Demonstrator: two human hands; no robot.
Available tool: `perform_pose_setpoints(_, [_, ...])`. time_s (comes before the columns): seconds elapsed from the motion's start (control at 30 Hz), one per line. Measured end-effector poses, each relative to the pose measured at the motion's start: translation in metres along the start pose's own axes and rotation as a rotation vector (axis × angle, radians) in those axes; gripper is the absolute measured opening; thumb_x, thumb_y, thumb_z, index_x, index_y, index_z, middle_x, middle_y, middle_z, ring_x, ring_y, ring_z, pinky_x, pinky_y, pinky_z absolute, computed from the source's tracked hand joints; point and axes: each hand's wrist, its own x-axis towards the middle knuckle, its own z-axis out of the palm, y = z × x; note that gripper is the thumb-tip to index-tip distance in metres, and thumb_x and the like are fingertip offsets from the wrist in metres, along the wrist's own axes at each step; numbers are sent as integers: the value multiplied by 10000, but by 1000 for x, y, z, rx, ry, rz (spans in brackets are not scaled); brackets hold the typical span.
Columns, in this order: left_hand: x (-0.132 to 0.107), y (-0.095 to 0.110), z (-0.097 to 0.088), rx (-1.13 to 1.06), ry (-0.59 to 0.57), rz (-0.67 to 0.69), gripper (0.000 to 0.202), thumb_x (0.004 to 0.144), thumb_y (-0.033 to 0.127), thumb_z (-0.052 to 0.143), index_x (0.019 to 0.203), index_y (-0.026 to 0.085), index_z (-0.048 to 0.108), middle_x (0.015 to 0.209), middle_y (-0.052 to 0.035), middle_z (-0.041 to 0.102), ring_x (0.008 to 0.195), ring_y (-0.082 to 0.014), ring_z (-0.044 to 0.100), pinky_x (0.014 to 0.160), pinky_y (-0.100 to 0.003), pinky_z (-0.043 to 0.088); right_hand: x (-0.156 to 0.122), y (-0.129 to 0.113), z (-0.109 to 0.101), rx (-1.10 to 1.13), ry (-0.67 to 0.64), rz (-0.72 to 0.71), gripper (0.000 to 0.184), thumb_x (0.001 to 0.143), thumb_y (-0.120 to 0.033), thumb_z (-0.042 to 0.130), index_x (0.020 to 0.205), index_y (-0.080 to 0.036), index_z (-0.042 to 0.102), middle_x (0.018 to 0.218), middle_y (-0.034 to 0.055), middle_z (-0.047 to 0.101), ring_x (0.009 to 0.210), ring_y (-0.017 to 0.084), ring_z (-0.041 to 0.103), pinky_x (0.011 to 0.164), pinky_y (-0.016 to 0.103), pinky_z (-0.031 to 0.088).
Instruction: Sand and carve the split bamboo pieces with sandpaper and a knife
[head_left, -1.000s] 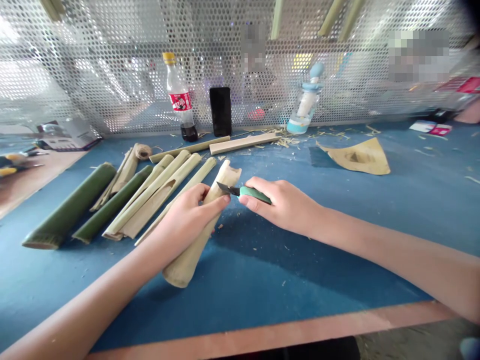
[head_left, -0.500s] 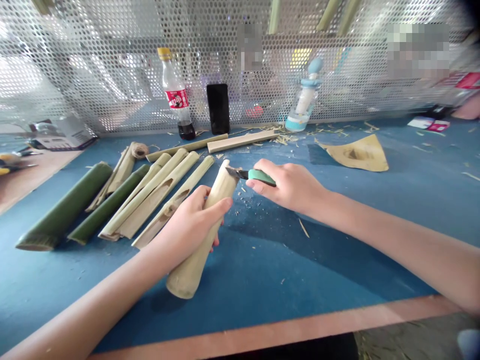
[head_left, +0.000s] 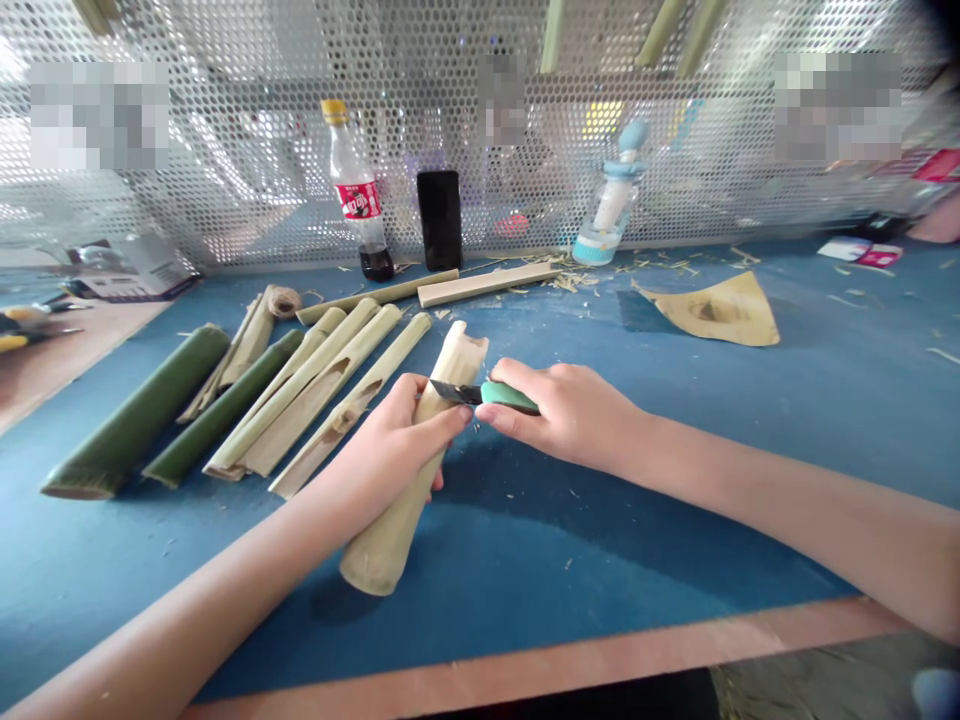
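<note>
My left hand (head_left: 394,450) is wrapped round a pale peeled bamboo piece (head_left: 390,540), which lies tilted with its notched far end up and away from me. My right hand (head_left: 570,415) grips a small knife with a green handle (head_left: 508,396). Its dark blade (head_left: 452,392) rests across the bamboo just above my left thumb.
Several green and pale bamboo pieces (head_left: 225,400) lie in a row to the left on the blue mat (head_left: 675,480). A cola bottle (head_left: 360,195), a black phone (head_left: 440,220) and a blue-white bottle (head_left: 611,205) stand by the perforated screen. A tan sheet (head_left: 720,312) lies at right.
The knife went out to the bamboo's far end half a second ago and has come back toward me, down to my left thumb. My left hand keeps its hold.
</note>
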Motion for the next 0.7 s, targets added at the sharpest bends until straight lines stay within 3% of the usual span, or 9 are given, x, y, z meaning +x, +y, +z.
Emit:
perform_pose_setpoints(0.17, [2,-6,0,33,6,-17,326,834,498,591,942,247,413,658,48,552,471,-163,582,382,-257,486,10,17,-1,-81,54,24,560,925,-695,307,1064,-221,571,609,13,603,585,217,600,512,258,230])
perform_pose_setpoints(0.37, [-4,-3,3,-30,-89,-41,344,826,521,598,962,255,428,734,37,552,490,-151,578,402,-258,488,19,69,-19,-54,317,247,530,917,-677,355,952,-207,598,470,-35,431,440,162,446,484,262,257])
perform_pose_setpoints(0.43, [-4,-2,2,-67,-103,-54,333,825,505,602,946,247,431,773,26,562,502,-145,580,415,-261,497,16,66,-23,38,318,215,515,921,-668,364,955,-204,587,471,-46,431,425,144,431,480,258,262])
perform_pose_setpoints(0.53, [-2,-2,1,-150,-134,-92,319,816,430,632,990,242,442,825,8,588,535,-136,583,431,-250,501,8,42,-19,162,159,96,500,925,-666,365,956,-212,573,511,-46,483,448,133,464,491,250,270])
perform_pose_setpoints(0.7, [0,-5,0,-430,-160,-24,421,750,205,671,1130,236,491,935,-25,597,720,-155,635,488,-221,531,0,12,-4,92,35,33,502,920,-672,370,1025,-220,562,612,-15,570,570,174,549,535,254,272])
